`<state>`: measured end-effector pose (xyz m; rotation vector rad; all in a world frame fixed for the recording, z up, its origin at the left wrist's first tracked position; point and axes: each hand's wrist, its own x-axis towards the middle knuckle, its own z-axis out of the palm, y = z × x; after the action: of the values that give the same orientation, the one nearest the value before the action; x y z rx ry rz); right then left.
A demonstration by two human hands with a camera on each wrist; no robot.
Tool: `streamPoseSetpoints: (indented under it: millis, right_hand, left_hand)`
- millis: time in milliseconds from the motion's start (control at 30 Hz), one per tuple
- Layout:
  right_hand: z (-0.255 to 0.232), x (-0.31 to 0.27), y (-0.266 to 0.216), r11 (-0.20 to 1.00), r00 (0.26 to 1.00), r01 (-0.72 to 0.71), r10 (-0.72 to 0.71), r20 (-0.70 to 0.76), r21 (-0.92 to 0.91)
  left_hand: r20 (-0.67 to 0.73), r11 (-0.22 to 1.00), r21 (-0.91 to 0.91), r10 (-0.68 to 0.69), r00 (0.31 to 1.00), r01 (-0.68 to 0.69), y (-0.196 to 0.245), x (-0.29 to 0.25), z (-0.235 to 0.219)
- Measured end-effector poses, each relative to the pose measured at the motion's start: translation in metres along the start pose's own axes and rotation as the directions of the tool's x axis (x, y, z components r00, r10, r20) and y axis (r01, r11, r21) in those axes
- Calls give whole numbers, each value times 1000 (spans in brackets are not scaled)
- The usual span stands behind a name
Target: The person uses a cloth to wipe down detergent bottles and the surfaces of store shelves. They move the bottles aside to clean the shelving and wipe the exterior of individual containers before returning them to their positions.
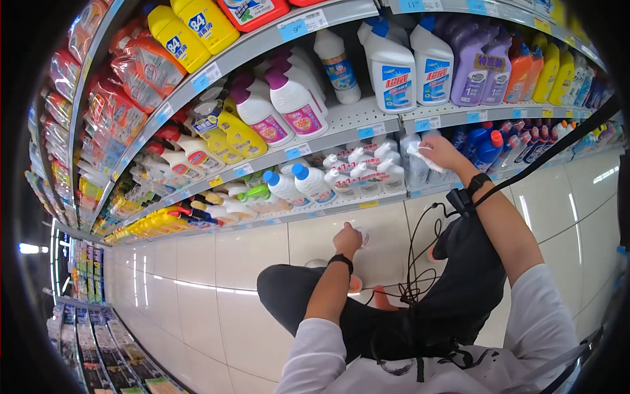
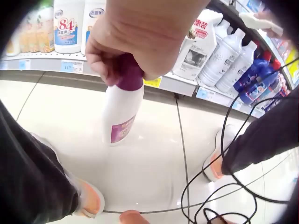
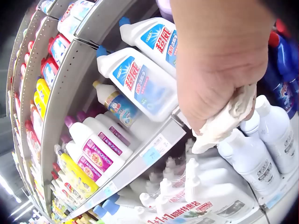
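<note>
My left grip is closed around the dark purple cap of a white bottle, holding it above the glossy, pale floor tiles. The bottle is smooth and opaque, with rounded shoulders below the cap and a magenta label on its lower body; it hangs base down with a slight slant, and the cap is partly hidden by my fingers. My right grip is clenched on a crumpled white cloth, soft-looking and thickly folded, with rumpled edges sticking out past my fingers. That cloth is right by some plain white bottles with ribbed, rounded caps on the low shelf; I cannot tell whether it touches them. Next to those stand shrink-wrapped white bottles with red lettering, the film loose and shiny around their necks. On the shelf above, white bottles with purple caps show bright magenta labels, and bent-necked bottles with blue caps carry bold red characters. The shelf's panels are gray and dotted with small holes. Thin black cable loops loosely near my shoes, which are pale with orange patches.
</note>
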<state>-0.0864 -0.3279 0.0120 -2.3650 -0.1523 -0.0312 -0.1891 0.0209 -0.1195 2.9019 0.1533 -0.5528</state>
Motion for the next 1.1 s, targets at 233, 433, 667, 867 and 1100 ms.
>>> streamPoseSetpoints:
  millis: [233,433,667,867,1100]
  right_hand:
    - [1,0,8,999,999,28,-29,-32,-35]
    - [1,16,10,998,997,54,-56,-53,-41]
    - [18,37,7,976,928,207,-172,330,-74]
    - [36,24,-70,916,711,401,-302,635,-13]
    - [61,48,-116,858,957,153,-253,144,491]
  left_hand:
    - [-48,966,93,246,968,-241,-1,2,0]
    - [-66,907,95,417,906,-411,9,-9,-41]
    - [-167,858,79,514,841,-508,54,-49,-207]
    - [-332,786,173,614,717,-593,123,-79,-364]
    - [-396,694,403,720,570,-597,174,-45,-429]
